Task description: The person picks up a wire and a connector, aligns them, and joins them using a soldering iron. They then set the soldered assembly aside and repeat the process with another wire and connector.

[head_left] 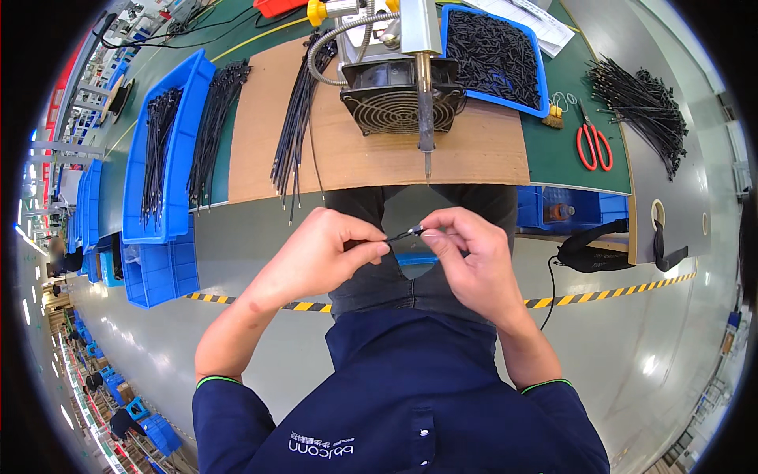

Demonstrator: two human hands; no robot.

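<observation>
In front of my lap, a short stretch of thin black cable point(403, 235) runs between my two hands. My left hand point(328, 249) pinches it between thumb and forefinger. At its other end, which looks like a small dark connector, the fingertips of my right hand point(474, 257) are closed. Detail at that tip is too small to make out. Beyond my hands, a metal rod with a pointed tip point(426, 118) hangs down in front of a black fan point(399, 110). Left of the fan, a bundle of black cables point(294, 138) lies on brown cardboard point(355, 170).
A blue tray point(542, 83) of small black parts stands right of the fan. Red-handled scissors point(592, 146), a small brush point(554, 118) and another cable bundle point(643, 110) lie farther right. At left, a blue bin point(178, 205) holds cables, beside a loose bundle point(215, 118).
</observation>
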